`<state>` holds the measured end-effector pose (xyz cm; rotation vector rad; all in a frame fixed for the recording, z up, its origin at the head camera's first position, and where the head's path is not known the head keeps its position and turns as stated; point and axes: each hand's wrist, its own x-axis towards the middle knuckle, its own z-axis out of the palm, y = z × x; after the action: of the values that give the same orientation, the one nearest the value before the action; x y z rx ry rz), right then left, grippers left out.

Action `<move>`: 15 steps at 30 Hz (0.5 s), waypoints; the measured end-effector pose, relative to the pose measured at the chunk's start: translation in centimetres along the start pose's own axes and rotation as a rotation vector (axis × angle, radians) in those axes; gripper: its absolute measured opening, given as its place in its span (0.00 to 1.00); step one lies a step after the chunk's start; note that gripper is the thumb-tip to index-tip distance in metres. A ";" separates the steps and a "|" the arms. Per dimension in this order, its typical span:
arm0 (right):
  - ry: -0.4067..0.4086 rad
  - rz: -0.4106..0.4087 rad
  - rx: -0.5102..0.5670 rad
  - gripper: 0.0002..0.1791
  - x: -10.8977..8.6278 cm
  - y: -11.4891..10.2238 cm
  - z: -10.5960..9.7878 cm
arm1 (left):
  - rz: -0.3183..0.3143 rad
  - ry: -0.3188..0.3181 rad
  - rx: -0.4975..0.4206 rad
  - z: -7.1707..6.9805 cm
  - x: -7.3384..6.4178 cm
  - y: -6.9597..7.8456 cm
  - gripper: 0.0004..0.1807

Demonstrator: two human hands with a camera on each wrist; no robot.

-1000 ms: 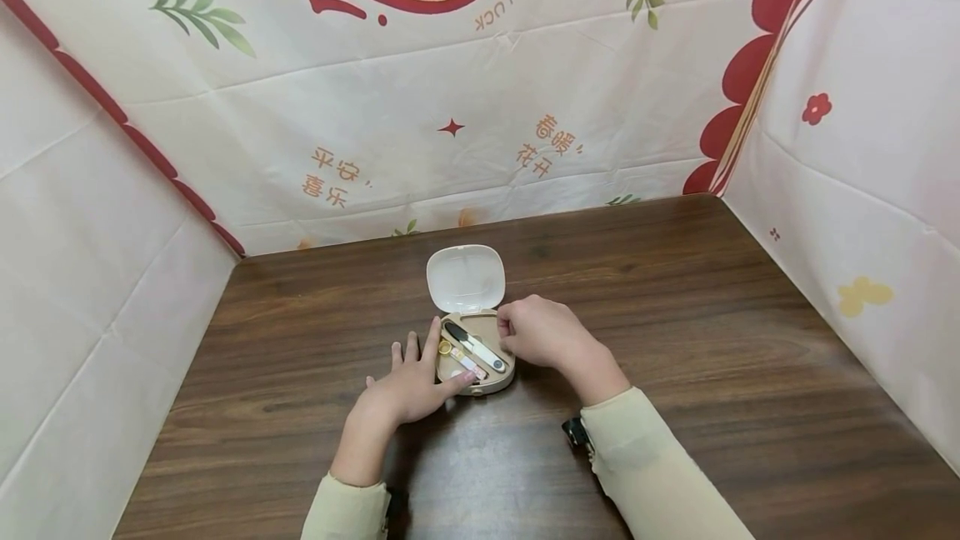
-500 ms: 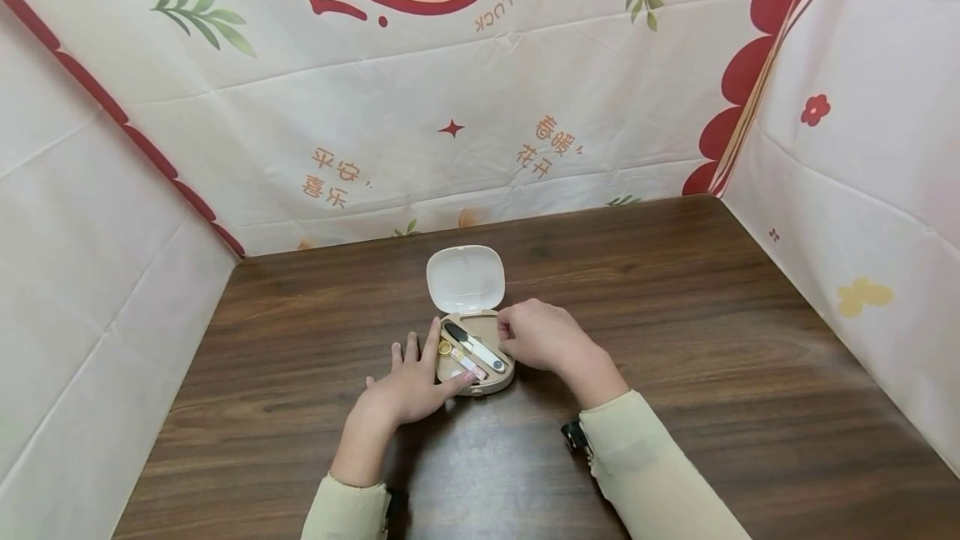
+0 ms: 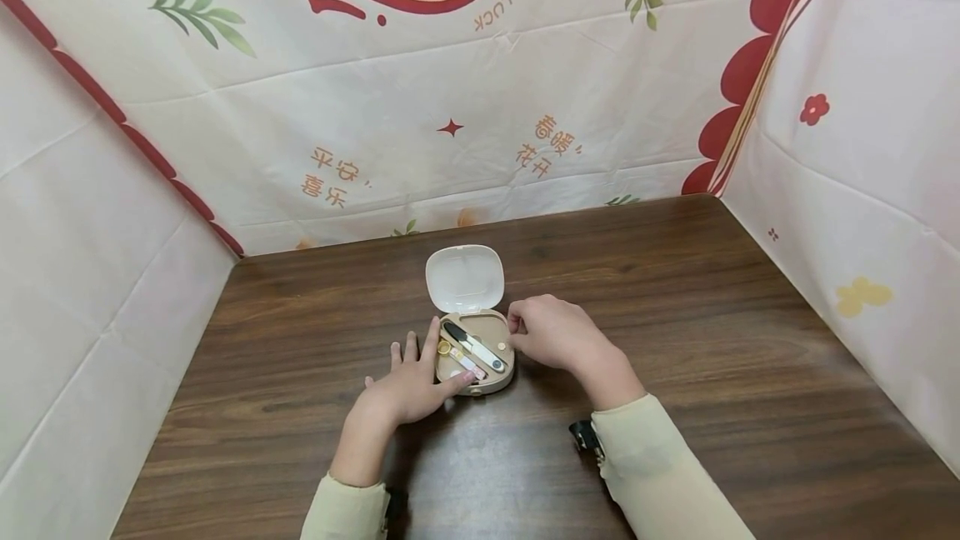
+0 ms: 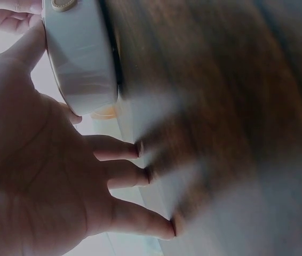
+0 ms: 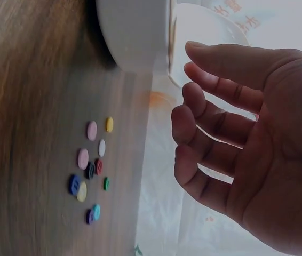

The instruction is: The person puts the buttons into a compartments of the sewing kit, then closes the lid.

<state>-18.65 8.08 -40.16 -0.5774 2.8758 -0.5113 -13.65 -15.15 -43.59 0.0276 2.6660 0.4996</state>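
Observation:
A beige sewing case (image 3: 491,387) lies with its white lid (image 3: 465,279) raised. Inside are thread snips (image 3: 476,347) with a black blade cover and white handle, and a slim pink-and-white piece (image 3: 468,363) with a yellow ring. A small pale button (image 3: 502,347) sits in the right compartment. My left hand (image 3: 408,387) is spread, its straight index finger and thumb touching the case's left and front edges. At the case's right side is my right hand (image 3: 558,336). In the right wrist view its fingers (image 5: 185,125) are loosely bent, with nothing visible between them.
Several coloured buttons (image 5: 82,159) lie on the wooden table (image 5: 28,106) in the right wrist view, hidden from the head view by the right hand. Printed white cloth (image 3: 405,115) encloses the table's back and sides.
My right hand has drawn back to the right from the case's compartment. The pale button there is now visible. My left hand has kept its place.

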 end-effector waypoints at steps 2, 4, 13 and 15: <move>-0.002 0.017 0.007 0.07 -0.3 0.4 -0.3 | -0.001 0.001 -0.004 0.0 0.0 0.0 0.58; 0.000 0.031 0.008 0.07 -0.6 0.8 -0.5 | 0.000 0.004 -0.013 0.0 -0.1 0.0 0.57; -0.042 0.102 0.049 0.05 -1.9 3.1 -1.2 | 0.004 0.005 -0.023 0.1 0.0 -0.1 0.57; -0.045 0.117 0.053 0.06 -2.1 3.7 -1.1 | 0.005 0.003 -0.023 0.1 0.0 -0.1 0.57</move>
<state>-18.26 12.46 -40.27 -0.4044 2.8227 -0.5471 -13.58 -15.21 -43.65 0.0263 2.6633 0.5314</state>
